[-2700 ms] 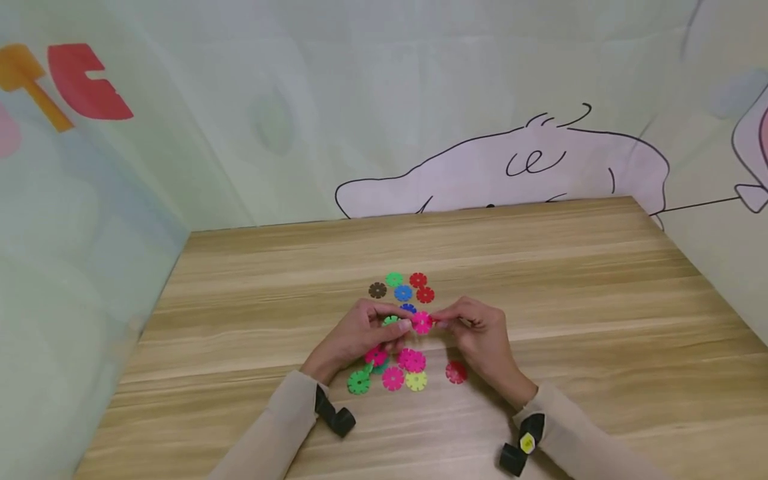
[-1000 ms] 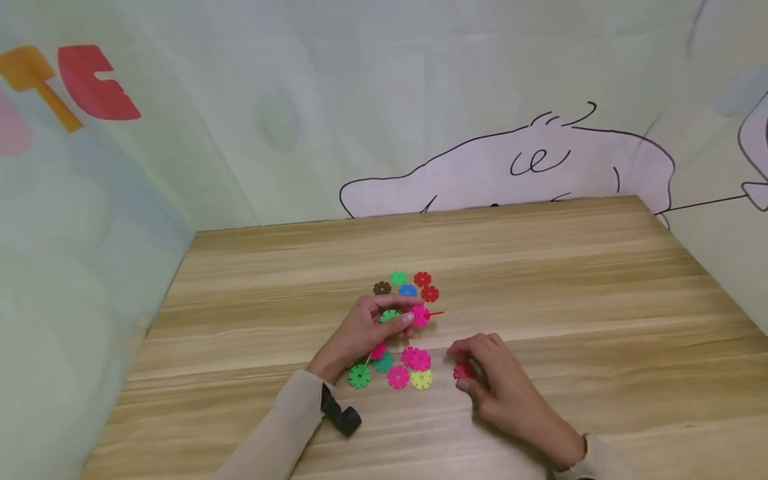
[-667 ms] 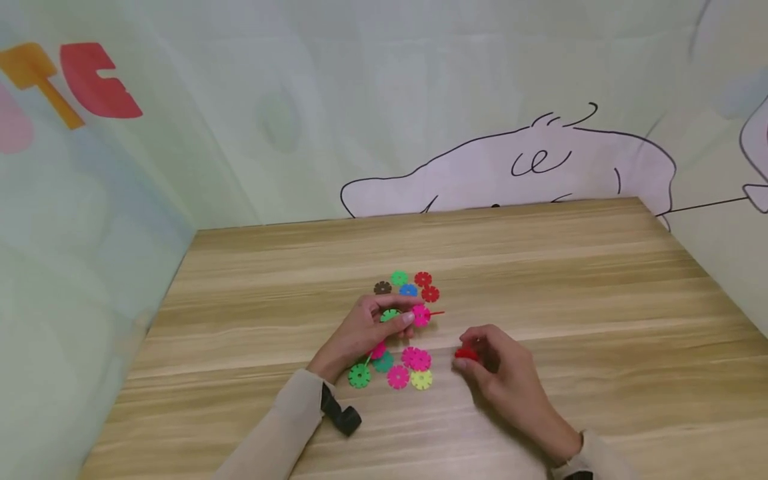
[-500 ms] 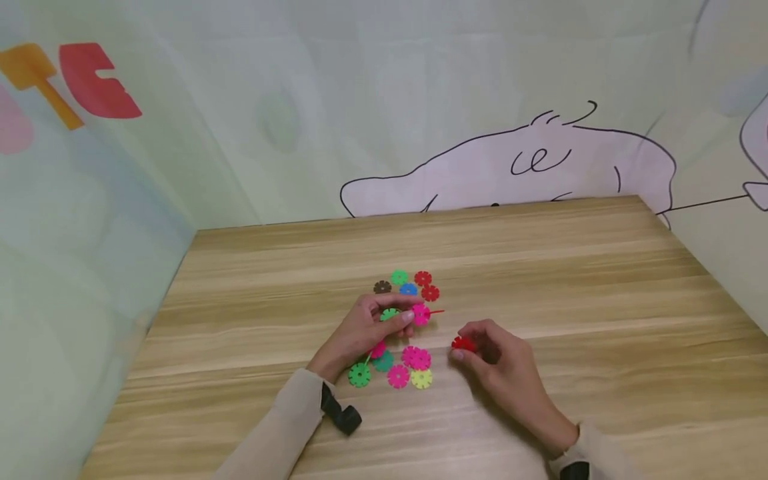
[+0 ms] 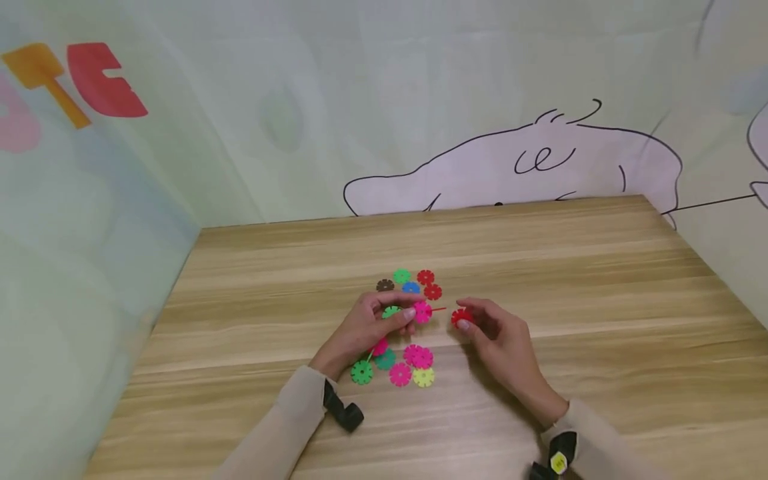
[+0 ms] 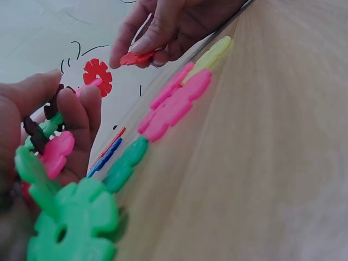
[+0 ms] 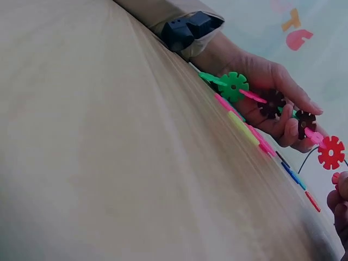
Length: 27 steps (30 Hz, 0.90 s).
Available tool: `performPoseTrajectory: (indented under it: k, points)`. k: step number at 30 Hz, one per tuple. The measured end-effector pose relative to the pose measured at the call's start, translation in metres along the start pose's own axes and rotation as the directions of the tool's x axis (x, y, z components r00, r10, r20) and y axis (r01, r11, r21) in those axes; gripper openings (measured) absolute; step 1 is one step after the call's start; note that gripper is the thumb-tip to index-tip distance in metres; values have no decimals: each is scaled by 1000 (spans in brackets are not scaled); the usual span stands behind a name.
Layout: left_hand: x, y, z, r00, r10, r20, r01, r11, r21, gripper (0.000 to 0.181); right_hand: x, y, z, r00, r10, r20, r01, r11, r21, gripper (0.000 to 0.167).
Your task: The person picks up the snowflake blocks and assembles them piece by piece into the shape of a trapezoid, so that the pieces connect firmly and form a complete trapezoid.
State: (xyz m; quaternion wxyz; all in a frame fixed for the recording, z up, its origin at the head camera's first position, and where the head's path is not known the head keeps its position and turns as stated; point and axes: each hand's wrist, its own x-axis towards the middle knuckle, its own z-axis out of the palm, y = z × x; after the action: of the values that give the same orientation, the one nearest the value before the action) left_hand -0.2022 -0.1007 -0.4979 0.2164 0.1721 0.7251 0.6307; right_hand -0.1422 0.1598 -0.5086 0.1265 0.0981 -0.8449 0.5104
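Head view: A person's left hand (image 5: 362, 330) pinched a chain of round, notched plastic discs (image 7: 266, 107) between thumb and fingers above a wood-grain table (image 5: 288, 267), while the right hand (image 5: 507, 347) held a loose bright-red, round plastic disc (image 5: 461, 316) in a pinch, at that hand's ten o'clock. The chain's long axis ran from a bright-green, notched end disc (image 5: 362, 372) at eight o'clock to a red, notched end disc (image 5: 439, 309) at two o'clock. The gap between the two reds appeared to be what mattered most: the loose disc stood just beside the red end, between three and four o'clock of it, not touching, and the right hand looked the nearer of the two. They were also turned differently, the loose disc showing a tilted face and the red end only its thin edge.

Flat pink plastic discs (image 5: 401, 375) and a yellow plastic disc (image 5: 424, 377) lay between four and five o'clock of the left hand; a blue plastic disc (image 5: 411, 288) lay between one and two.

The left hand hid the chain's middle from above, though the right wrist view showed dark-brown links (image 7: 306, 128) there. That same view cut off the right hand at its edge. Which links the left fingers gripped, and whether any notches lined up, could not be told.
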Motion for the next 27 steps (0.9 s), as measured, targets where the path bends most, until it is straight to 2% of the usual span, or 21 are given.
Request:
performPoseTrajectory:
  k: [5,9,16,20,27]
  points:
    - [0,-1,0,1000,-14,-1,14,1000,-11,39,10,2,2,1000,29,6,-30,997,67,31]
    - [0,0,0,1000,-20,-3,20,1000,-18,39,15,4,4,1000,18,20,-21,992,126,26]
    - [1,0,0,1000,2,-3,-2,1000,-9,37,19,5,3,998,-24,63,12,981,195,22]
    - [1,-1,0,1000,13,1,-13,1000,-9,36,22,5,3,997,-8,73,-9,974,228,22]
    - [2,-1,0,999,20,-46,-15,993,114,32,28,5,5,997,13,72,-32,962,273,23]
